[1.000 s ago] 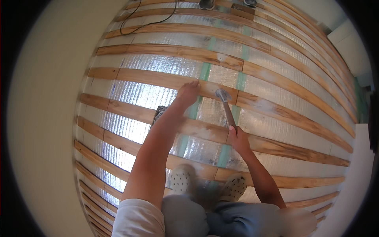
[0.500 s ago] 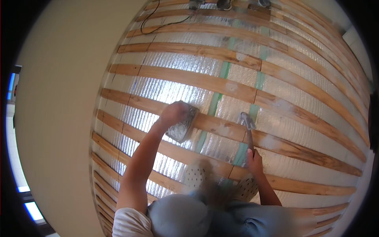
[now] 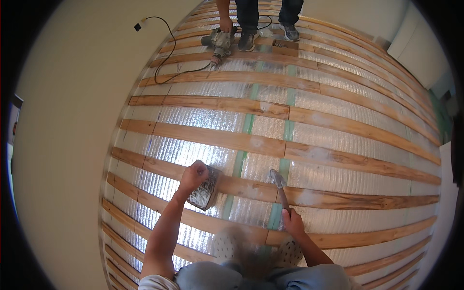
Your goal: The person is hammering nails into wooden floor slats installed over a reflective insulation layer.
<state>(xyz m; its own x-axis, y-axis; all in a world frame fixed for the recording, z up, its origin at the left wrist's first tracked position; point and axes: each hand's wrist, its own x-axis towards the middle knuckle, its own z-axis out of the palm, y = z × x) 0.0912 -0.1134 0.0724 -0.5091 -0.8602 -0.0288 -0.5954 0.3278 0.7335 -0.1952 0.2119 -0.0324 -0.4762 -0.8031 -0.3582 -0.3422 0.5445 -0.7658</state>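
Note:
My left hand (image 3: 195, 176) is raised just over a small open box (image 3: 214, 189), its fingers curled together. Whatever they may pinch is too small to make out. Inside the box lie thin nails (image 3: 209, 182) and a heap of small white pieces (image 3: 199, 197). My right hand (image 3: 293, 222) is closed around the handle of a hammer (image 3: 279, 181). The hammer's head rests at or just above a wooden batten (image 3: 256, 189), near the joint between two lengths; I cannot tell if it touches.
Parallel battens lie over silvery foil (image 3: 193, 128), with green tape strips (image 3: 249, 123) across. At the far side a co-worker's hand (image 3: 225, 24) holds a corded rotary drill (image 3: 220, 43). Next to the co-worker's shoes (image 3: 246, 42) sits another box (image 3: 285, 47). A plain wall (image 3: 67, 121) borders the left.
The view has tilted up, bringing the co-worker's legs and hand into sight. My left hand has lifted from the box's contents, fingers drawn together. My right hand still grips the hammer.

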